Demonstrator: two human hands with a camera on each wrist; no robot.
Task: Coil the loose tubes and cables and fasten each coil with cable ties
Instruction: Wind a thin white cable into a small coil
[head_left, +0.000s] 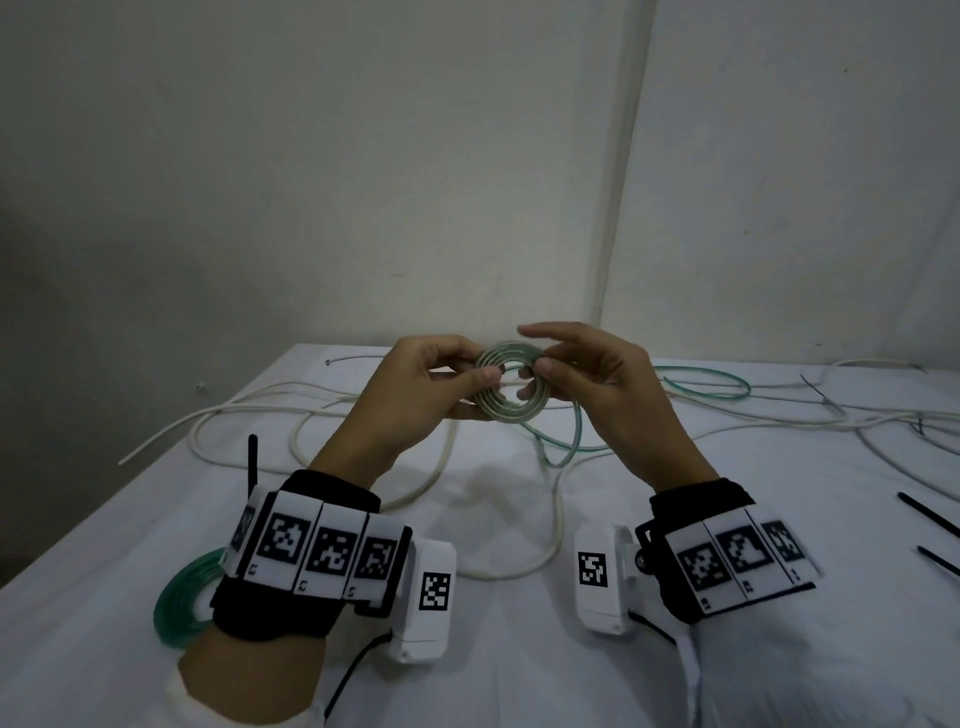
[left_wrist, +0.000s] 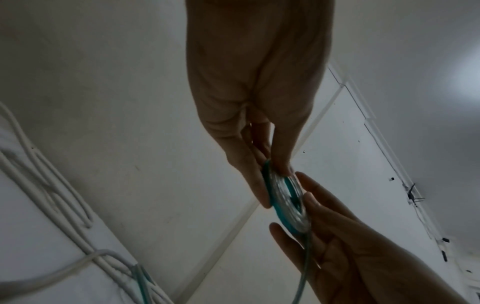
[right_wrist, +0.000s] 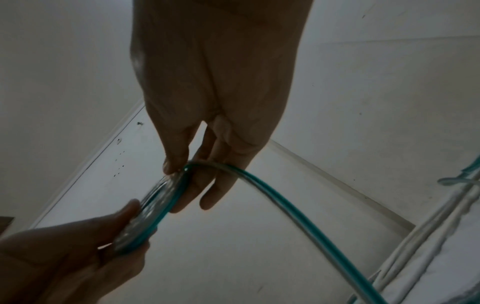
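A small flat coil of clear green-tinted tube (head_left: 506, 387) is held in the air above the table, between both hands. My left hand (head_left: 447, 379) pinches its left side with thumb in front and fingers behind. My right hand (head_left: 566, 369) pinches the right side, thumb on the front face. In the left wrist view the coil (left_wrist: 285, 202) is seen edge-on between the fingers. In the right wrist view the coil (right_wrist: 153, 207) trails a loose green tube (right_wrist: 298, 218) down toward the table. That loose length (head_left: 696, 387) lies in loops behind and under my hands.
Long white cables (head_left: 270, 410) sprawl over the white-covered table (head_left: 493, 675). A finished green coil (head_left: 179, 597) lies at the left, partly behind my left wrist. Black cable ties (head_left: 930, 517) lie at the right edge. A wall stands close behind.
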